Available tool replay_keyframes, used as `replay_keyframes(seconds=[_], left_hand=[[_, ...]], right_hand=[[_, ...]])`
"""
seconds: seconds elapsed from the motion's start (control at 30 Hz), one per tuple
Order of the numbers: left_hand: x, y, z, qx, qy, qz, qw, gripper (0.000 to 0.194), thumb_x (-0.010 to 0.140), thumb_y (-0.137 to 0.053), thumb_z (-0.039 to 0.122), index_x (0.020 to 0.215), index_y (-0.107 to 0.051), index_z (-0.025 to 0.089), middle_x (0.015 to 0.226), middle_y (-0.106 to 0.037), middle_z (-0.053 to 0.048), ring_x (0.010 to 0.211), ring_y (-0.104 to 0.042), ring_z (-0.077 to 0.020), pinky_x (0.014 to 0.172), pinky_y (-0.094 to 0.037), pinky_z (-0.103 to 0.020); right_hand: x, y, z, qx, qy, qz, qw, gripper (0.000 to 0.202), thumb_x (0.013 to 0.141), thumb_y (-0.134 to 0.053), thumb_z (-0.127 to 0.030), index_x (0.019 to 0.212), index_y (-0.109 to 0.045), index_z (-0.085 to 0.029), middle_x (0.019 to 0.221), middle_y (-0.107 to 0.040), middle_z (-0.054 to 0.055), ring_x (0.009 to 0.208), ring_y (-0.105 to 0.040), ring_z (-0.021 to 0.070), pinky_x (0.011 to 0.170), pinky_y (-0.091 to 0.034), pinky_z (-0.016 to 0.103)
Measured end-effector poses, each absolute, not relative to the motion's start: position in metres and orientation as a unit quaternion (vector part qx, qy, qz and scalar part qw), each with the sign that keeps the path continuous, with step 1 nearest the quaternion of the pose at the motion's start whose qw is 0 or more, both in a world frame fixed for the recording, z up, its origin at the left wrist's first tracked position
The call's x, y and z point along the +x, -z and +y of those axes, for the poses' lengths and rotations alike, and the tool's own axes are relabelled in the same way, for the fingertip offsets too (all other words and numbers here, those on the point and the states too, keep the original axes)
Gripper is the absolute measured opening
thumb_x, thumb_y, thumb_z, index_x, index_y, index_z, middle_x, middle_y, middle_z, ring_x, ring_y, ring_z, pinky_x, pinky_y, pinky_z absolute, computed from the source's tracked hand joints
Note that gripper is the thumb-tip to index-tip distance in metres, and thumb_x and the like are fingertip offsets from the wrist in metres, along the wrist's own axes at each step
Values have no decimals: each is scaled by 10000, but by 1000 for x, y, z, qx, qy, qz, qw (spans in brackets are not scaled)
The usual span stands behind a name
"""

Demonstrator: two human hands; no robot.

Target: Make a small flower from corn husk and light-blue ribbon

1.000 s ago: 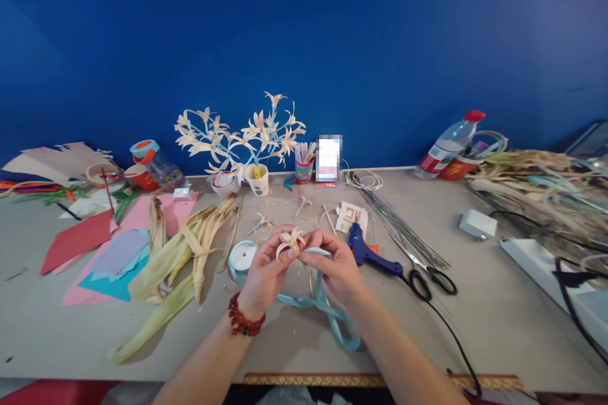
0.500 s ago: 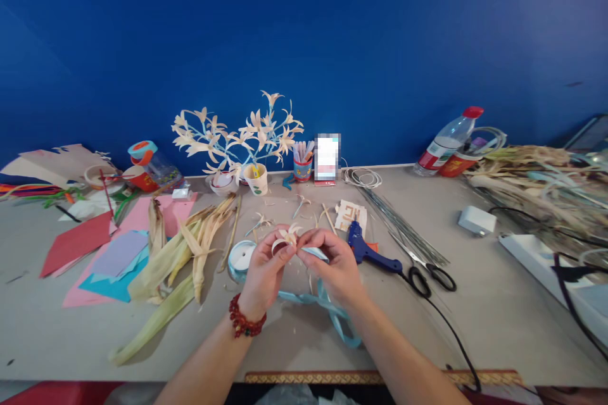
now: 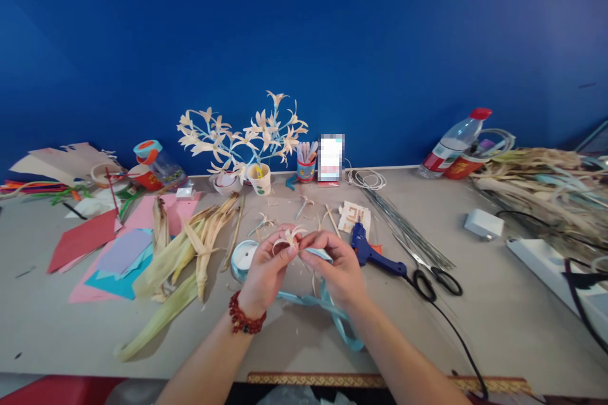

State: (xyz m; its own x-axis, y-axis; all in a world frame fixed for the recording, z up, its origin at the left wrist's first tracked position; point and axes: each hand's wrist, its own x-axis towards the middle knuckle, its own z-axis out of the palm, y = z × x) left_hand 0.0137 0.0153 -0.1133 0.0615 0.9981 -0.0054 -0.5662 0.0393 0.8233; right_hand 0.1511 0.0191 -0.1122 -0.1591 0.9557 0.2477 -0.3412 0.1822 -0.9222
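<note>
Hands nearly meeting above a gray table [image 3: 522, 329], a person works blue ribbon [image 3: 304, 299] beside a pale flower [image 3: 295, 236].
The left hand [image 3: 268, 262] pinches the flower; the right hand [image 3: 339, 266] grips the ribbon. Wrapping appears underway; the next turn likely calls for steady tension.

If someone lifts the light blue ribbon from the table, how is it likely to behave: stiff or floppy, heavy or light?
The ribbon is probably floppy, as it lies in loose bends and a loop on the table. It seems thin and flat, so likely light. It may also twist, since its flat side seems to turn along its length.
</note>
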Motion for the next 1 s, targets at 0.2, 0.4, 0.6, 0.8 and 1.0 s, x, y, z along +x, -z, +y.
replay_keyframes(seconds=[0.2, 0.4, 0.6, 0.8, 1.0], left_hand=[[14, 115, 16, 341, -605, 326, 642, 160, 662, -802, 253, 784, -716, 196, 963, -644, -23, 908, -598, -156, 854, -450, -268], [16, 115, 16, 371, -604, 322, 627, 119, 695, -777, 249, 779, -721, 188, 958, -618, -27, 840, -587, -144, 806, -461, -268], [17, 114, 16, 369, -606, 305, 635, 109, 706, -765, 223, 805, -726, 197, 978, -605, -25, 749, -552, -116, 655, -443, -233], [19, 115, 16, 341, -606, 298, 654, 121, 692, -784, 248, 782, -723, 195, 919, -666, -22, 831, -593, -137, 779, -446, -253], [22, 119, 14, 321, -614, 315, 649, 212, 703, -781, 203, 903, -716, 229, 902, -666, 3, 849, -596, -117, 804, -438, -229]], right_hand=[[151, 117, 21, -293, -630, -463, 551, 230, 735, -760, -269, 653, -555, -207, 808, -662, 20, 768, -584, 180, 707, -436, 292], [150, 115, 22, -301, -669, -402, 547, 272, 653, -802, -246, 633, -533, -208, 703, -631, -12, 650, -544, 146, 612, -415, 247], [148, 113, 23, -295, -711, -364, 524, 262, 634, -804, -242, 608, -546, -207, 639, -604, -24, 606, -524, 133, 545, -368, 226], [146, 116, 22, -285, -679, -382, 559, 256, 661, -795, -197, 596, -548, -203, 701, -616, -14, 669, -539, 137, 628, -408, 240], [149, 115, 18, -314, -556, -475, 605, 234, 717, -761, -207, 624, -547, -207, 780, -637, 9, 762, -580, 170, 721, -444, 282]])
